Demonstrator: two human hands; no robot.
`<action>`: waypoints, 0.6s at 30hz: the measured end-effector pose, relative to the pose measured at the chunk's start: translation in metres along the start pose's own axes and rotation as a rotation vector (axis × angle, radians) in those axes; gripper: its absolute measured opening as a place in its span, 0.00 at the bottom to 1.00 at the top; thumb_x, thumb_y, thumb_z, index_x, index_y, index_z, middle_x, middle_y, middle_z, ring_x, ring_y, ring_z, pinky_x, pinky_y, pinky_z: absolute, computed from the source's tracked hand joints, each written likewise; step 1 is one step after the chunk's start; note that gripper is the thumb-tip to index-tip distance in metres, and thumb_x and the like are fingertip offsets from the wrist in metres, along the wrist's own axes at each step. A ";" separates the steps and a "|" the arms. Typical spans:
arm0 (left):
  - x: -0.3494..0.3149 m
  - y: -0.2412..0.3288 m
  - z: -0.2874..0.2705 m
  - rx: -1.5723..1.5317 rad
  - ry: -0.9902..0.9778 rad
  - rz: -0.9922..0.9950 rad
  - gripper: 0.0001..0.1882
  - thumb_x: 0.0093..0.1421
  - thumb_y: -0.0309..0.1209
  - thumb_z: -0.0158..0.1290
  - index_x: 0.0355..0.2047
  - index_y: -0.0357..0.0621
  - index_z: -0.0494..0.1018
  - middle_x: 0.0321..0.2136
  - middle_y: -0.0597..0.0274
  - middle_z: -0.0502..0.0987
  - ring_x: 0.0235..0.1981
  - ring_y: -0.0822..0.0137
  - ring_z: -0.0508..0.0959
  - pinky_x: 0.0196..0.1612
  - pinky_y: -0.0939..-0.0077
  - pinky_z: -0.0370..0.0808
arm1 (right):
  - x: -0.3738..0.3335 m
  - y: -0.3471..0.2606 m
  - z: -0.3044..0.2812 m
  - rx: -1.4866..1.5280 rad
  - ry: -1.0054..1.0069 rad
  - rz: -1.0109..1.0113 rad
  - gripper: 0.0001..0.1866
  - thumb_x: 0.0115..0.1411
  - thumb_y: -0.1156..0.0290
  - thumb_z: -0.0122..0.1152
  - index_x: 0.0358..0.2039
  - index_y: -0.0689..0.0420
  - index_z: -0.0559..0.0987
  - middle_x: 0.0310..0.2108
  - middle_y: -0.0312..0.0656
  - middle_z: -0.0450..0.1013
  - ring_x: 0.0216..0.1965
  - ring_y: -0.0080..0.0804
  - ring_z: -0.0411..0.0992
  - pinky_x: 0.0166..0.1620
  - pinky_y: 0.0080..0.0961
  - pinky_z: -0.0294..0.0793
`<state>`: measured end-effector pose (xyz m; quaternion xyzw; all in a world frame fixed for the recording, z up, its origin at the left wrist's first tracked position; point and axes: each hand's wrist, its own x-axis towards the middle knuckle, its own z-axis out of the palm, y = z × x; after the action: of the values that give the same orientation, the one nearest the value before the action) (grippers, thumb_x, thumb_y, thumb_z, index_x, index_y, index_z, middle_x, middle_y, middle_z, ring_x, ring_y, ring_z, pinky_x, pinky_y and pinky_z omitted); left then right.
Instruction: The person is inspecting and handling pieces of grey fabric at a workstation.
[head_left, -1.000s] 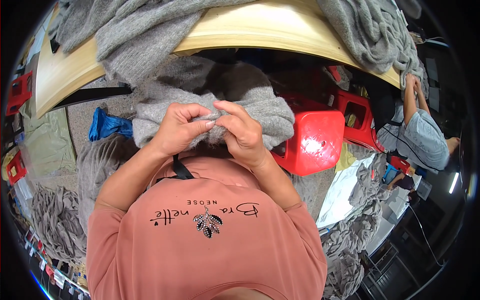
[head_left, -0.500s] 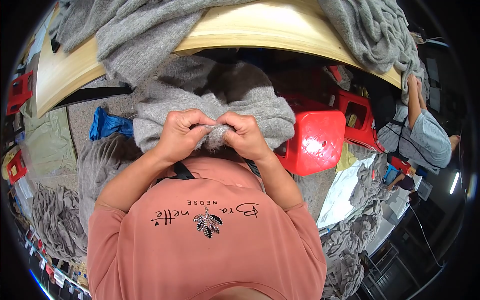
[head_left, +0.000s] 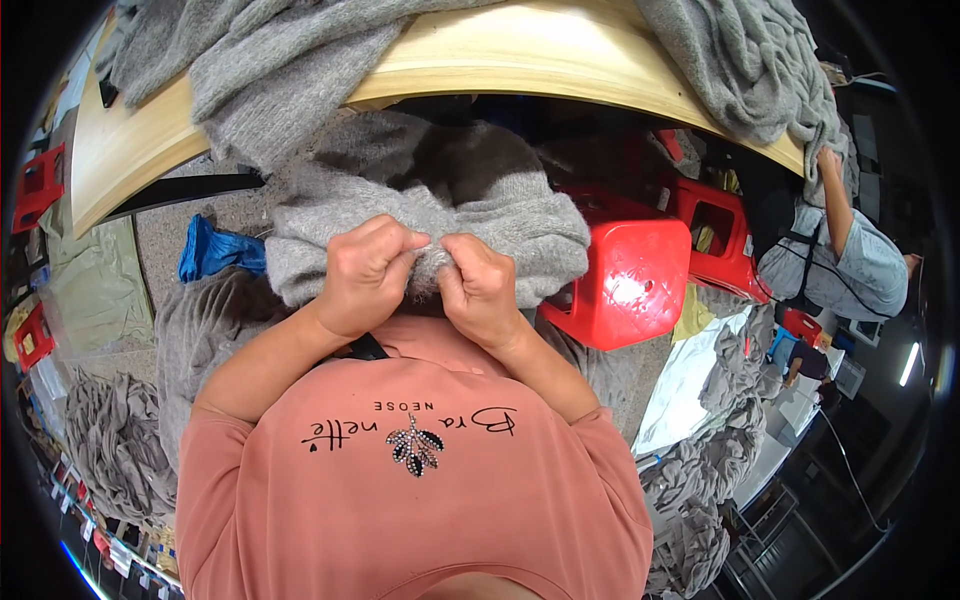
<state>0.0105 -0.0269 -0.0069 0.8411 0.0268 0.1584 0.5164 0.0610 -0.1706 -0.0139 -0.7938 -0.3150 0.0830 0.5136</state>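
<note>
A bunched grey knitted garment lies over my lap, below the near edge of the table. My left hand is closed, thumb and curled fingers pinching a fold of the knit. Close beside it, my right hand pinches the same fold, with a small fuzzy bit of fabric between the two hands. The fingertips are partly hidden by the knuckles, so any small thread in them cannot be made out.
Grey knitwear hangs over the pale wooden table. A red plastic stool stands at my right. Blue plastic and piles of knitwear lie at left. At far right another person handles knitwear at the table.
My hands have turned slightly, the fingers curling in tighter, and a small gap now shows between them. The tuft of knit between them shows less. At far right the other person's arm has shifted.
</note>
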 end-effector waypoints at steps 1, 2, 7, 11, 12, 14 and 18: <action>0.000 0.001 0.001 0.000 0.000 0.001 0.07 0.42 0.14 0.51 0.23 0.35 0.72 0.19 0.56 0.72 0.18 0.62 0.72 0.21 0.76 0.69 | -0.001 -0.001 0.001 -0.024 0.029 -0.007 0.10 0.40 0.84 0.49 0.27 0.64 0.71 0.22 0.49 0.68 0.21 0.44 0.69 0.24 0.30 0.68; 0.001 0.003 0.002 0.016 0.040 0.062 0.07 0.42 0.13 0.51 0.23 0.35 0.71 0.18 0.56 0.71 0.18 0.61 0.72 0.20 0.76 0.69 | -0.001 -0.002 0.002 -0.048 0.060 -0.013 0.09 0.40 0.83 0.51 0.26 0.63 0.71 0.22 0.48 0.68 0.22 0.45 0.69 0.23 0.32 0.68; 0.004 0.005 0.008 0.099 0.144 0.186 0.09 0.41 0.11 0.50 0.24 0.35 0.70 0.18 0.56 0.71 0.18 0.62 0.72 0.18 0.76 0.69 | 0.006 0.003 0.007 -0.070 0.100 -0.034 0.10 0.38 0.84 0.49 0.25 0.63 0.70 0.20 0.48 0.66 0.20 0.44 0.67 0.22 0.31 0.66; -0.004 0.004 0.009 0.120 0.167 0.244 0.10 0.42 0.10 0.48 0.26 0.33 0.71 0.19 0.54 0.71 0.18 0.62 0.73 0.20 0.78 0.69 | 0.010 0.006 0.013 -0.115 0.072 -0.095 0.13 0.35 0.86 0.47 0.26 0.64 0.71 0.20 0.48 0.66 0.19 0.43 0.67 0.21 0.30 0.66; -0.006 0.003 0.008 0.128 0.164 0.240 0.11 0.42 0.10 0.48 0.27 0.32 0.71 0.19 0.54 0.71 0.18 0.62 0.73 0.19 0.78 0.68 | 0.011 0.008 0.013 -0.114 0.073 -0.093 0.13 0.35 0.86 0.47 0.26 0.64 0.71 0.20 0.48 0.66 0.19 0.43 0.67 0.21 0.30 0.66; -0.004 0.004 0.008 0.110 0.145 0.193 0.10 0.42 0.11 0.48 0.27 0.33 0.71 0.19 0.54 0.72 0.18 0.61 0.73 0.20 0.77 0.69 | 0.014 0.011 0.014 -0.096 0.137 -0.161 0.13 0.35 0.86 0.47 0.26 0.63 0.71 0.19 0.47 0.67 0.18 0.42 0.67 0.21 0.30 0.66; 0.005 -0.008 0.010 0.016 -0.052 -0.076 0.06 0.43 0.17 0.49 0.25 0.36 0.71 0.20 0.52 0.72 0.20 0.55 0.73 0.24 0.70 0.70 | 0.011 0.007 -0.005 -0.133 0.056 -0.215 0.13 0.38 0.86 0.48 0.28 0.64 0.72 0.19 0.47 0.68 0.18 0.41 0.68 0.22 0.28 0.68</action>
<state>0.0187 -0.0307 -0.0167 0.8474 0.0466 0.1167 0.5158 0.0746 -0.1700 -0.0157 -0.7897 -0.3886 -0.0155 0.4745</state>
